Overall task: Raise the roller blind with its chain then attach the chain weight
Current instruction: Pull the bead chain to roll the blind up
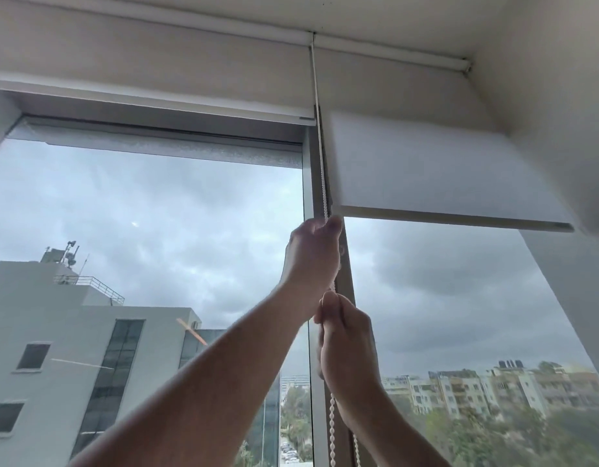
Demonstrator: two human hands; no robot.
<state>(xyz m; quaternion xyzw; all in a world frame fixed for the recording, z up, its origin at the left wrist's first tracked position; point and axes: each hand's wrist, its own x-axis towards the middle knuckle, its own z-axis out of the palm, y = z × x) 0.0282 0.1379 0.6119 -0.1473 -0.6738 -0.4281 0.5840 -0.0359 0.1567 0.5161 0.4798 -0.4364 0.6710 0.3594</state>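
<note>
A white roller blind (pixel 426 170) covers the top of the right window pane, its bottom bar (pixel 459 219) level with my upper hand. A white bead chain (pixel 320 139) runs down from the roller along the window mullion. My left hand (pixel 313 261) is closed around the chain just under the blind's left corner. Directly below it, my right hand (pixel 345 342) grips the same chain. Two strands of chain (pixel 332 429) hang on below my right hand. No chain weight is in view.
A second white blind (pixel 150 72) on the left pane is rolled nearly to the top. The grey mullion (pixel 311 183) separates the two panes. A white wall (pixel 560 79) closes in on the right. Buildings and cloudy sky lie beyond the glass.
</note>
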